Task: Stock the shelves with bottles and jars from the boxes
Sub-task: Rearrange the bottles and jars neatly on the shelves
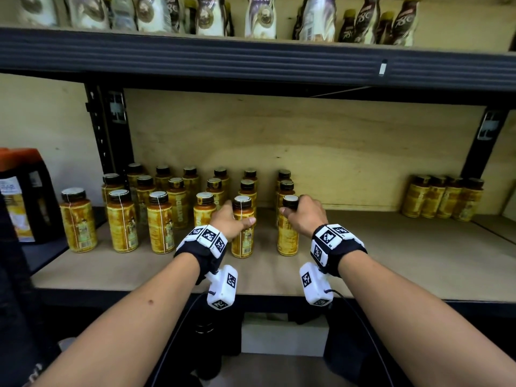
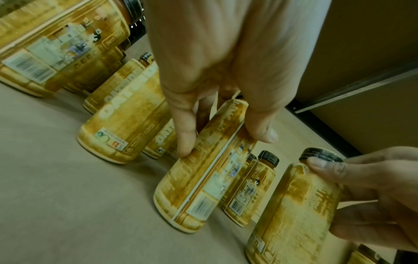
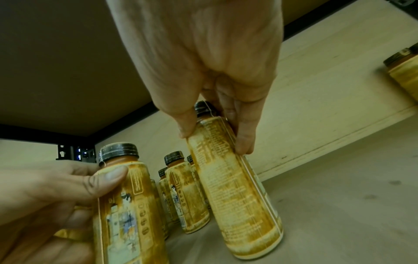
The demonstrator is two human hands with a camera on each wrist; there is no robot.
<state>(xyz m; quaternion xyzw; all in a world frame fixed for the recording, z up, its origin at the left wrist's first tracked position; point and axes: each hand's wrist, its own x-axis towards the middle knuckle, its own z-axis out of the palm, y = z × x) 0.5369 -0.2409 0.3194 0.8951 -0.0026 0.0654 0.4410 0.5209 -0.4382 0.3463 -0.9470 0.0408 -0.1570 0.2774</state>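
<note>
I see both held bottles only in part: my left hand (image 1: 229,219) covers the shoulder of the left bottle (image 1: 242,233), and my right hand (image 1: 305,212) hides the neck of the right bottle (image 1: 288,236). The rear rows of bottles (image 1: 178,188) overlap, so I cannot count them. The bottles on the upper shelf (image 1: 251,48) are cut off at the top of the head view.

Labels: yellow-brown wrap, black caps. In the left wrist view a neighbouring bottle (image 2: 126,125) reads "OAT", and the rest is blurred. Barcodes show, but the fine print is unreadable. The upper-shelf bottles (image 1: 402,23) carry "78°C".

Left fingers (image 2: 185,135) are curled round the left bottle's upper body, thumb opposite. Right fingers (image 3: 244,135) pinch the right bottle just under its cap. Both bottles stand on the wooden shelf (image 1: 391,261), at the front of the group, near each other but apart.

Around: a shrink-wrapped pack (image 1: 444,199) stands far right, a dark carton (image 1: 25,196) far left. Black uprights frame the back panel.
</note>
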